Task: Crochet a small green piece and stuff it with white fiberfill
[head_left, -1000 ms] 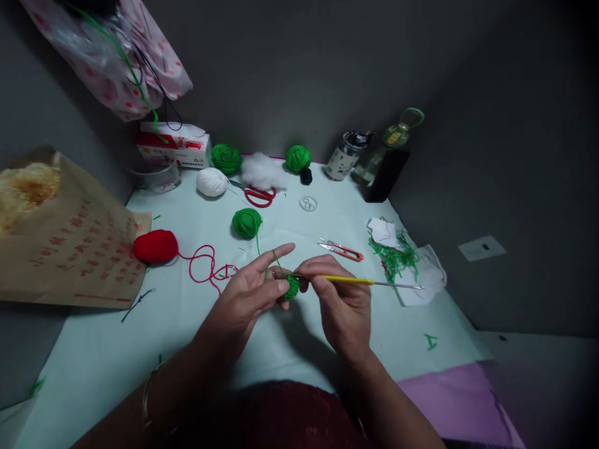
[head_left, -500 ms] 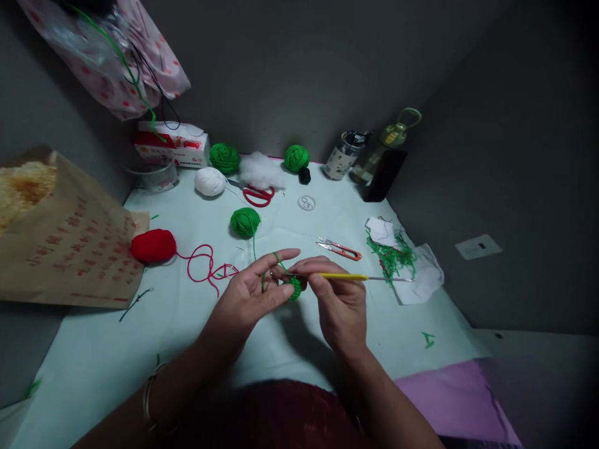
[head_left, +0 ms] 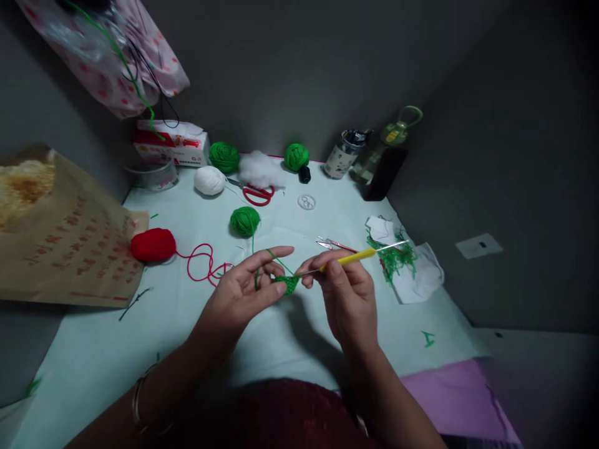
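Gripping a yellow-handled hook (head_left: 349,259), the right hand (head_left: 353,296) holds its tip at the right edge of a small green crocheted piece (head_left: 289,285), pinched by the left hand (head_left: 246,284) above the near middle of the table (head_left: 224,386). A green strand (head_left: 282,259) crosses the left index finger. Beyond, a red yarn ball (head_left: 153,245) lies left, snips (head_left: 330,244) right, partly hidden by the right hand. Farther are a green yarn ball (head_left: 245,221), red-handled scissors (head_left: 258,195) and, at the far side, white fluff (head_left: 260,169).
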`<state>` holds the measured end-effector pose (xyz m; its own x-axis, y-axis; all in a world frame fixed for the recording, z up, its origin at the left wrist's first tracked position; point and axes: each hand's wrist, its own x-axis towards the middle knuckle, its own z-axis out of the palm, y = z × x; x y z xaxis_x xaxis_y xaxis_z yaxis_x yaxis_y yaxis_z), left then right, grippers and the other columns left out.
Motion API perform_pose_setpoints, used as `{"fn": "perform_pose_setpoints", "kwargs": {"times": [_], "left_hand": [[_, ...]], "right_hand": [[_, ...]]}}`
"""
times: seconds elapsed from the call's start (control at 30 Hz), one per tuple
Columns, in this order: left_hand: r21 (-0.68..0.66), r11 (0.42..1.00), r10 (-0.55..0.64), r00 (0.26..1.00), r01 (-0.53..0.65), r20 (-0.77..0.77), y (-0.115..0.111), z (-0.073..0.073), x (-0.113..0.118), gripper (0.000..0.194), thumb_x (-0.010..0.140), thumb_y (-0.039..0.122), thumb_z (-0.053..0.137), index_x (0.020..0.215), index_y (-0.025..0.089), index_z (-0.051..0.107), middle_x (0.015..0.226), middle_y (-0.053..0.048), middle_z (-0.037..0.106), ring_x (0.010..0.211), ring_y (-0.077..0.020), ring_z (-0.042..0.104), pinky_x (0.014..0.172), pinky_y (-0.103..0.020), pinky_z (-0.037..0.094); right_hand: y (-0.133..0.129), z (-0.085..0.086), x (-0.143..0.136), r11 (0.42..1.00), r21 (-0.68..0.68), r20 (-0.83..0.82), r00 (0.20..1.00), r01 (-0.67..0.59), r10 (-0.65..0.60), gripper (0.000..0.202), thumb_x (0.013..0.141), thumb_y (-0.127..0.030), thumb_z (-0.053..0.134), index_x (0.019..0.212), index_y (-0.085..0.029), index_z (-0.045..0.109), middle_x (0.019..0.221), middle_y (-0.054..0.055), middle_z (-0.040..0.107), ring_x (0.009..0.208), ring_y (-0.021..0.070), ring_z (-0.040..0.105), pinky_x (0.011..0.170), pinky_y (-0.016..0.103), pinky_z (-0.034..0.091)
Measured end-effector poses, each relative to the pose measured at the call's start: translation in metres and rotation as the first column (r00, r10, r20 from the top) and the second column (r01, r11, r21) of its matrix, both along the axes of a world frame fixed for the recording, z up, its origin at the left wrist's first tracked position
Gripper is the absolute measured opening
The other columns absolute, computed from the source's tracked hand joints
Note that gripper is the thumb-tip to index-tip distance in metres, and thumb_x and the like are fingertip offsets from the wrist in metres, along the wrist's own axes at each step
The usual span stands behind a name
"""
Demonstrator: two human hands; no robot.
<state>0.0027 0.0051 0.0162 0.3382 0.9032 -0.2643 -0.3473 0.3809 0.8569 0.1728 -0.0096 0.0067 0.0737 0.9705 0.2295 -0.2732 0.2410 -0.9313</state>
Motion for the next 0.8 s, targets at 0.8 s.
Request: {"fn": "perform_pose_setpoints", "kwargs": {"times": [0.8], "left_hand": [[0.083, 0.990, 0.118, 0.993, -0.117, -0.001, -0.004, -0.004, 0.009, 0.042, 0.080, 0.021, 0.080, 0.121, 0.022, 0.070, 0.082, 0.002, 0.060, 0.076, -0.0096, 0.054, 0.074, -0.019, 0.046]], "right_hand": [[-0.011, 0.004, -0.003, 0.857, 0.514, 0.586, 0.715, 0.035, -0.380, 0.031, 0.094, -0.005, 0.056, 0.115, -0.023, 0.069, 0.097, 0.005, 0.072, 0.086, 0.0169, 0.069, 0.070, 0.033, 0.060]]}}
